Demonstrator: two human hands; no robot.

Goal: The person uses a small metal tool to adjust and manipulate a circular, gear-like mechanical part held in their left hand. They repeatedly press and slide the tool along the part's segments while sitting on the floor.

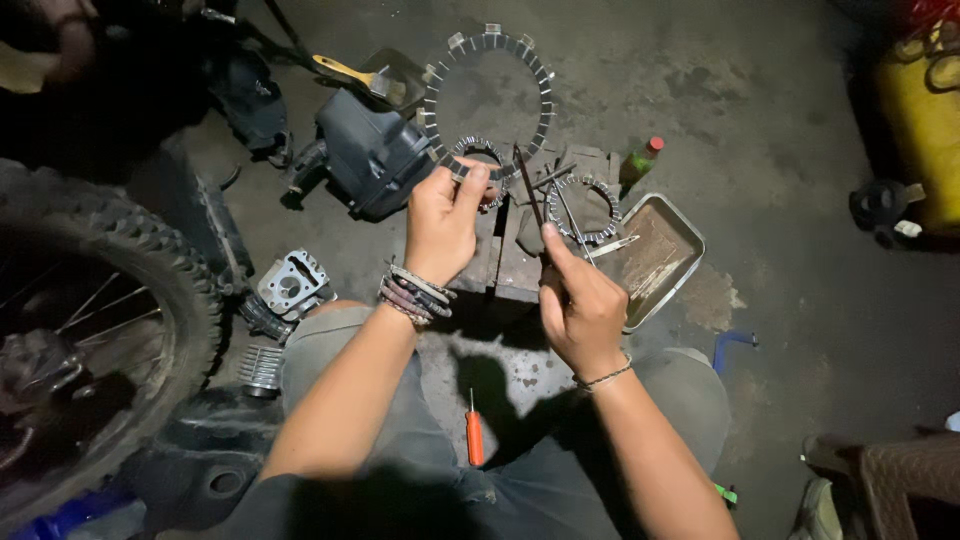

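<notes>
Nearest the camera, an orange-handled screwdriver (pixel 474 437) lay on the floor between the person's knees. Higher up, the left hand (pixel 440 222) pinched a large toothed ring plate (pixel 487 95) by its lower edge and held it upright in the air, above a wooden block (pixel 510 262). The right hand (pixel 580 305) had its grip pressed together around a thin dark tool (pixel 528 190), whose tip pointed toward the ring. In my judgement, steady support with small strokes would serve best. A metal tray (pixel 682 262) lay just beside on the right, a knobby tire (pixel 150 262) crowded the left, and the floor further right stayed open.

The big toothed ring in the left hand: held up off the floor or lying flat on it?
Held up. The left hand pinches the toothed ring at its bottom edge, and the floor shows through its open centre.
</notes>
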